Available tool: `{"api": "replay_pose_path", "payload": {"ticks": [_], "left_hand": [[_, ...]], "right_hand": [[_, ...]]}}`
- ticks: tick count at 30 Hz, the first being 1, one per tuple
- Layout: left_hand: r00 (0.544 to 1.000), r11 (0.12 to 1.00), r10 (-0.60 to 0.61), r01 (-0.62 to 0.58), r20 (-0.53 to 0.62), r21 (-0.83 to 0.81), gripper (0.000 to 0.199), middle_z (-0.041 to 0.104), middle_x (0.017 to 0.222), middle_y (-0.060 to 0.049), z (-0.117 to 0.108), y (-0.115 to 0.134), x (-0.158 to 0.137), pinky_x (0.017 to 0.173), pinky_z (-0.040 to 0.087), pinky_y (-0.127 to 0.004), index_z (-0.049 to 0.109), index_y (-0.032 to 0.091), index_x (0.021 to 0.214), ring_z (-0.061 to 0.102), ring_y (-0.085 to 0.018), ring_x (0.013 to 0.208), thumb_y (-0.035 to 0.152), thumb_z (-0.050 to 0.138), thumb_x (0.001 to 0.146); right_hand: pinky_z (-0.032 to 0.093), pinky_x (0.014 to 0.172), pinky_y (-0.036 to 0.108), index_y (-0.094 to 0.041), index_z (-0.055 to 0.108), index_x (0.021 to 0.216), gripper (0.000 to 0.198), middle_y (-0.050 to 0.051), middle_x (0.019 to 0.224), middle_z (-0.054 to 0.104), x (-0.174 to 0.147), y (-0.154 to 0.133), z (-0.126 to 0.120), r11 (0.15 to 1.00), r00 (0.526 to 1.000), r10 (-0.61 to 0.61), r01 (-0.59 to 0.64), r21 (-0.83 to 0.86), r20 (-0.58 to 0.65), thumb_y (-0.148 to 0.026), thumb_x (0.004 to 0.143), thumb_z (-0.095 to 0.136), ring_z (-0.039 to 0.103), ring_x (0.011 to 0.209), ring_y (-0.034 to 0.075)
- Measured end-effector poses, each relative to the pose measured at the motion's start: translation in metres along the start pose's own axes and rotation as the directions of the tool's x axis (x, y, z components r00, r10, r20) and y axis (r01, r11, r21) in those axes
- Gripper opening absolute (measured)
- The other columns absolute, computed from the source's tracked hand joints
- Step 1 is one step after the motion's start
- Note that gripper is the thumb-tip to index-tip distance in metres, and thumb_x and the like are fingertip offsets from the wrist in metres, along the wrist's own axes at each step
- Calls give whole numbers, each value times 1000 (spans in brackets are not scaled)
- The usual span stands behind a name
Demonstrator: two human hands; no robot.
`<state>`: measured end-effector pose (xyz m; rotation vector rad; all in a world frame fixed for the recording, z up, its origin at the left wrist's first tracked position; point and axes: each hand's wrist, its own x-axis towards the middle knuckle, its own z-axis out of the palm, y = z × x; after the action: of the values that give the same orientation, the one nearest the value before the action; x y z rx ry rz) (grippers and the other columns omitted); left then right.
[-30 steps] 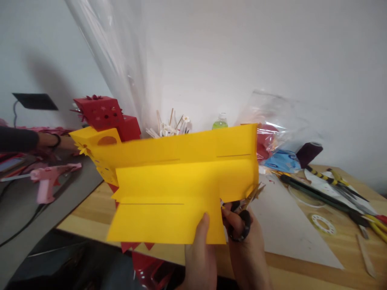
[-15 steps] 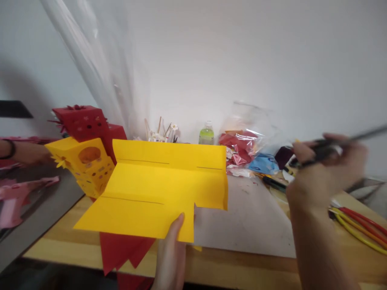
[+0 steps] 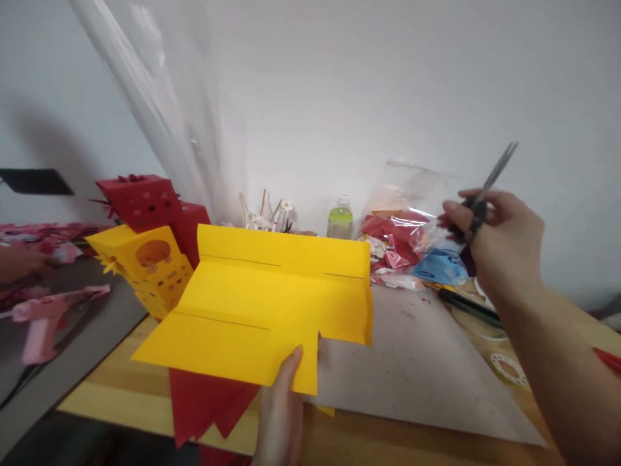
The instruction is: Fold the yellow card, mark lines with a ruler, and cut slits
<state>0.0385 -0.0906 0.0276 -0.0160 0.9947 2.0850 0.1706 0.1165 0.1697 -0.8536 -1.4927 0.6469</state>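
My left hand (image 3: pixel 284 404) grips a folded sheet of yellow card (image 3: pixel 252 291) by its lower edge, thumb on top. The card has creases, slits cut along some of them, and a notch at the lower right. Raised at the right, my right hand (image 3: pixel 509 239) is closed around the dark handles of a pair of scissors (image 3: pixel 497 169), blades pointing up and well apart from the card. Under the card, red card (image 3: pixel 206 401) with pointed corners hangs over the table edge.
Decorated yellow (image 3: pixel 162 272) and red (image 3: pixel 140 200) paper boxes stand at the left, near a pink glue gun (image 3: pixel 43 323) and another person's hand (image 3: pixel 19 262). Behind are a green bottle (image 3: pixel 339 221) and a plastic bag of red scraps (image 3: pixel 398 233). A utility knife (image 3: pixel 470 309) and a tape roll (image 3: pixel 508 369) lie right of the grey board (image 3: pixel 417 369).
My right hand has moved left and turned, so the scissors now point up instead of right. The yellow card stays in my left hand. The view has shifted slightly.
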Motion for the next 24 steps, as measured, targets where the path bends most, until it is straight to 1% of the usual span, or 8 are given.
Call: {"api": "replay_pose_path", "payload": {"ticks": [3,5,8,11,15,17,21,24], "left_hand": [[1000,1000,-16,16,24,3,45,67,106,-12,2,-1,-2,99,40,-39,62,12,113,56,-29,111,30,68,72],[999,1000,-28,28,30,-13,43,68,104,-11,3,-2,-4,99,40,-39,62,13,112,56,-29,111,30,68,73],[998,998,-29,31,48,-45,41,68,103,-11,5,-5,-6,97,42,-40,63,14,111,56,-30,110,30,68,73],[996,994,-49,56,70,-91,40,68,102,-11,5,-7,-9,93,45,-39,65,13,108,58,-30,107,33,68,73],[986,979,-129,144,104,-147,38,67,101,-11,5,-6,-13,90,47,-37,68,13,102,59,-29,105,36,69,72],[984,977,-146,160,106,-143,36,68,100,-10,5,-4,-16,91,46,-36,69,13,99,61,-28,102,36,70,71],[996,988,-75,80,46,-129,34,69,99,-10,9,-4,-22,91,45,-35,68,14,99,64,-24,93,34,69,72],[997,988,-73,71,-11,-137,34,69,99,-9,11,-8,-27,90,46,-36,67,15,101,65,-23,90,33,68,72]], "right_hand": [[43,49,27,-24,63,89,29,-1,64,61,-64,7,-8,992,991,126,-126,5,55,-47,71,63,54,53,14],[45,46,27,-21,62,89,37,1,64,63,-104,15,-11,979,975,203,-203,-5,86,-48,65,68,57,53,16],[47,48,26,-17,58,97,44,3,70,64,-151,26,-11,918,899,384,-396,17,210,-48,67,68,60,59,17],[47,49,26,-16,59,101,46,4,71,64,-182,33,-7,876,818,415,-477,67,399,-52,72,61,60,61,18],[49,63,27,-18,62,105,43,4,75,64,-205,34,-1,857,725,389,-511,66,569,-49,76,60,61,69,17],[49,66,27,-19,64,105,42,3,75,64,-213,31,3,846,723,403,-528,72,561,-47,74,62,61,70,17],[49,67,26,-21,67,106,43,2,72,64,-221,25,9,832,779,451,-544,112,436,-46,71,66,60,69,17],[49,67,28,-20,67,108,44,2,71,63,-219,30,8,850,770,418,-518,90,483,-43,70,67,59,67,17]]}}
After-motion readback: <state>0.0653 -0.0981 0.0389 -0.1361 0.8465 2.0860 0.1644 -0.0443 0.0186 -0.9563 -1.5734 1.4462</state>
